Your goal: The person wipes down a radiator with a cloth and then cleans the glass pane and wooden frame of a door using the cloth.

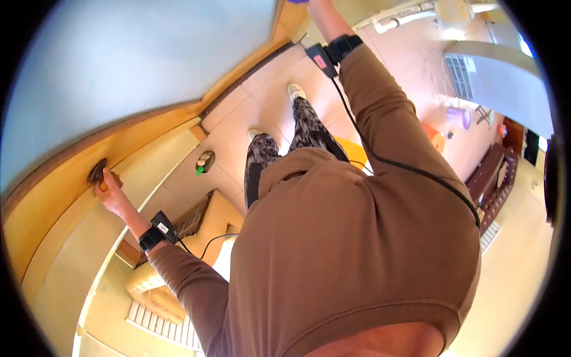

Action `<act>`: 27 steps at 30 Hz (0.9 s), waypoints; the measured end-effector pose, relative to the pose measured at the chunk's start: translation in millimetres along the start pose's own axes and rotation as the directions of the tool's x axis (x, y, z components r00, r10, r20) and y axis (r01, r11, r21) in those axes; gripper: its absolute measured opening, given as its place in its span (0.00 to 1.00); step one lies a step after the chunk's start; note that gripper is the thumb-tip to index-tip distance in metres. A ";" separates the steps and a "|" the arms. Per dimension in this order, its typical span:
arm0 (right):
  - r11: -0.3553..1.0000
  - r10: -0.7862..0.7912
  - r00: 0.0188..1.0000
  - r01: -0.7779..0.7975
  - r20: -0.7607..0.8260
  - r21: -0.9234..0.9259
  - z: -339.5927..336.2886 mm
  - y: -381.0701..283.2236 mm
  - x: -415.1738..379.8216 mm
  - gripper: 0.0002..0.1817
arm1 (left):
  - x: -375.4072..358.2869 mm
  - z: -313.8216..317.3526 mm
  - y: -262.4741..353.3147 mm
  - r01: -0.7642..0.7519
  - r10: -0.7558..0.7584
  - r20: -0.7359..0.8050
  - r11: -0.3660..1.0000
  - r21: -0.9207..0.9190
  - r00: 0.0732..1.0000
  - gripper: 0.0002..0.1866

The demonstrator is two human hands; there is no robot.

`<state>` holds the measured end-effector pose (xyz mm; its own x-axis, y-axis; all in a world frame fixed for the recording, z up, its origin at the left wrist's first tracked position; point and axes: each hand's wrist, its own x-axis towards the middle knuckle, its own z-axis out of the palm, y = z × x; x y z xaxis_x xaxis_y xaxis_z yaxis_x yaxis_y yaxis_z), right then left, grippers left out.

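Observation:
My left hand (111, 191) has its fingers closed round a dark round door knob (97, 171), set on the wooden frame (53, 193) of a door with a large pale blue panel (131, 71). High at the top edge of the view is my right hand (320, 7), raised on an outstretched arm close to the door's far side. Its fingers are cut off by the frame edge. A bit of something purple (296, 1) shows right at that hand.
Pinkish floor tiles (229, 110) lie under my feet. A small dark object with a green part (205, 162) is on the floor at left, near a yellowish piece of furniture (220, 214). At right stand a purple container (459, 117) and a dark brown tufted sofa (493, 184).

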<state>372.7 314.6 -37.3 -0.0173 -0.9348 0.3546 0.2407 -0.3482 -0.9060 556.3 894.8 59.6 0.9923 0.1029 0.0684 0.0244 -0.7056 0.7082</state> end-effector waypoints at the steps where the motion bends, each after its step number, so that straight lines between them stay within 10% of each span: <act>1: 0.975 0.050 0.991 -0.074 -0.121 -0.208 -9.2 17.7 3.3 0.27 | -2.7 0.5 2.1 -0.014 0.013 -0.009 0.999 -0.035 1.000 0.28; 3: 0.902 0.084 0.969 -0.172 -0.231 -0.395 -29.2 46.7 5.4 0.26 | 1.7 1.1 -4.4 -0.018 0.020 -0.052 0.999 0.037 0.998 0.27; 6: 0.783 0.613 0.788 -0.616 0.055 0.085 -40.2 49.3 5.3 0.32 | 5.8 -3.5 -10.4 0.051 -0.048 -0.060 0.997 0.049 0.997 0.29; 11: 0.721 0.662 0.749 -0.621 -0.040 0.307 -32.3 49.6 -16.9 0.34 | 2.4 -11.5 -6.6 0.142 -0.137 -0.071 0.987 0.072 0.988 0.33; 15: 0.442 0.752 0.596 -0.773 0.282 0.456 -40.0 83.6 -16.9 0.32 | 9.6 -15.6 -20.4 0.172 -0.170 -0.080 0.985 0.019 0.982 0.32; 21: 0.189 0.894 0.295 -0.930 0.336 0.314 -47.2 107.7 -34.3 0.30 | 11.7 -14.6 -24.5 0.176 -0.173 -0.092 0.984 0.019 0.980 0.35; 27: 0.336 0.872 0.355 -0.935 0.337 0.117 -29.8 57.4 -32.7 0.28 | 23.3 -10.7 -34.8 0.084 -0.053 -0.151 0.974 0.212 0.987 0.38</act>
<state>358.2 323.1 -107.8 0.5305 -0.6122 -0.5864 0.2103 0.7651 -0.6086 577.3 929.3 44.0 0.9601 0.2444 0.1360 0.1331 -0.8270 0.5463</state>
